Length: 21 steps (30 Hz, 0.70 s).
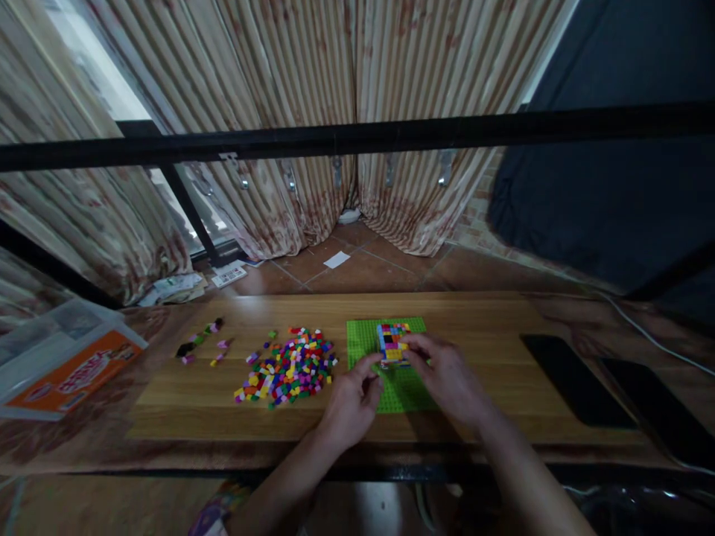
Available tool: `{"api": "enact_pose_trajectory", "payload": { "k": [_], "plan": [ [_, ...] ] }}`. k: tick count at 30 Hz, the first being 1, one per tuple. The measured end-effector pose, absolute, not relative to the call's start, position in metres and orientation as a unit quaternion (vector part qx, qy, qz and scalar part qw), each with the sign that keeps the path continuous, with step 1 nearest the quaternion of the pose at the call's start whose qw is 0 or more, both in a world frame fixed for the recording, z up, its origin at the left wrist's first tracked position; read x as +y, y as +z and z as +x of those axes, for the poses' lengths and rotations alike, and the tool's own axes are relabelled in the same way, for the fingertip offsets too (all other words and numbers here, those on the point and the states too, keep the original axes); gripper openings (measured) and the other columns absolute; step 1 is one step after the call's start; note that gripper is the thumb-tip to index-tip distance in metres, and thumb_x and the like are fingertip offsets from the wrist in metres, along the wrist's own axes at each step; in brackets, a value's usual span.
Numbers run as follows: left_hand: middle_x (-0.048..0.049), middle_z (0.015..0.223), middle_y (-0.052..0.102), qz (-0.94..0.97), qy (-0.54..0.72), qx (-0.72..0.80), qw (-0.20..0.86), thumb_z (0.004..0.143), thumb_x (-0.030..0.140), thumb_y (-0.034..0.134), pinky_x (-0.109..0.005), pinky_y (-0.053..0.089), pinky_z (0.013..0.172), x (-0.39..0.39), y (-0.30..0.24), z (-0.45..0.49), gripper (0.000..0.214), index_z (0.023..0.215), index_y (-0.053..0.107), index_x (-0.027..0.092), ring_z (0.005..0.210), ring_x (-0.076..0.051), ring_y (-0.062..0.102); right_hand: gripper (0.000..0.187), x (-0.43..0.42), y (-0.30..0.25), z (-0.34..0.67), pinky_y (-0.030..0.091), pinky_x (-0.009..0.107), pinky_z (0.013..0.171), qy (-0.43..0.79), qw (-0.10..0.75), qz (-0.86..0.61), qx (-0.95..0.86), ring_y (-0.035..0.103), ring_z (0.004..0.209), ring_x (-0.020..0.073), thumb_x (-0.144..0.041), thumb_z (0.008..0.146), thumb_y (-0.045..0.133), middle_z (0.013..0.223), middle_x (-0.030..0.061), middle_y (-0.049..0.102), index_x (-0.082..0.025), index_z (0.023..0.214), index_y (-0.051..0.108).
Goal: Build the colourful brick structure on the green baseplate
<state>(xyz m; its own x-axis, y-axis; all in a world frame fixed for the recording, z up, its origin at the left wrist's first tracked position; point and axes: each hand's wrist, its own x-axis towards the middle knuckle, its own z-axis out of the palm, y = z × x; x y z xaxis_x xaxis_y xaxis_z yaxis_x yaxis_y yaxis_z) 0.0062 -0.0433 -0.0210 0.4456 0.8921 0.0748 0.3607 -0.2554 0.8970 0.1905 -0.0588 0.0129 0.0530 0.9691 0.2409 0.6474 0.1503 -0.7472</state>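
A green baseplate (363,336) lies on the wooden table (491,335). On it stands a small block of many-coloured bricks (392,340). My right hand (447,376) rests over the plate with its fingertips pinched against the block's right side. My left hand (353,402) is curled at the plate's left edge, its thumb and forefinger reaching toward the block's lower left corner; whether they hold a brick is hidden. A heap of several loose coloured bricks (290,366) lies just left of my left hand.
A few stray bricks (204,341) lie further left. Two dark flat slabs (575,378) (659,406) lie at the table's right. A clear plastic box with an orange label (67,365) sits at the far left. A black bar (357,138) crosses above; curtains hang behind.
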Motion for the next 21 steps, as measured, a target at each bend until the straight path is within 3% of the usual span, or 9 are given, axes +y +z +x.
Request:
{"api": "enact_pose_trajectory", "payload": {
  "k": [8, 12, 18, 21],
  "plan": [
    [0.0008, 0.076, 0.063, 0.776, 0.275, 0.386, 0.416, 0.090, 0.020, 0.045, -0.023, 0.041, 0.057, -0.049, -0.025, 0.021, 0.055, 0.144, 0.034, 0.020, 0.062, -0.013, 0.055, 0.018, -0.059, 0.005, 0.183, 0.048, 0.032, 0.076, 0.124, 0.346, -0.628, -0.686, 0.063, 0.082, 0.0184, -0.020, 0.090, 0.048, 0.092, 0.0050, 0.065, -0.020, 0.100, 0.063],
    [0.0000, 0.077, 0.064, 0.796, 0.253, 0.374, 0.403, 0.090, 0.021, 0.045, -0.025, 0.041, 0.057, -0.048, -0.027, 0.025, 0.056, 0.144, 0.031, 0.017, 0.060, -0.013, 0.054, 0.019, -0.058, 0.001, 0.183, 0.048, 0.032, 0.077, 0.099, 0.334, -0.632, -0.692, 0.063, 0.084, 0.0193, -0.020, 0.089, 0.049, 0.093, 0.0052, 0.064, -0.020, 0.099, 0.066],
    [0.0000, 0.076, 0.064, 0.812, 0.234, 0.369, 0.387, 0.089, 0.021, 0.043, -0.025, 0.042, 0.057, -0.048, -0.030, 0.028, 0.055, 0.143, 0.031, 0.015, 0.058, -0.013, 0.055, 0.020, -0.058, -0.007, 0.185, 0.049, 0.030, 0.073, 0.118, 0.375, -0.633, -0.667, 0.062, 0.079, 0.0167, -0.025, 0.088, 0.053, 0.091, 0.0041, 0.063, -0.023, 0.098, 0.070],
    [-0.0006, 0.079, 0.066, 0.820, 0.226, 0.365, 0.379, 0.090, 0.021, 0.042, -0.026, 0.043, 0.059, -0.048, -0.029, 0.029, 0.054, 0.143, 0.029, 0.016, 0.061, -0.014, 0.058, 0.021, -0.060, -0.009, 0.192, 0.047, 0.027, 0.061, 0.156, 0.421, -0.638, -0.626, 0.056, 0.065, 0.0131, -0.032, 0.084, 0.061, 0.088, 0.0025, 0.063, -0.024, 0.100, 0.071]
  ]
}}
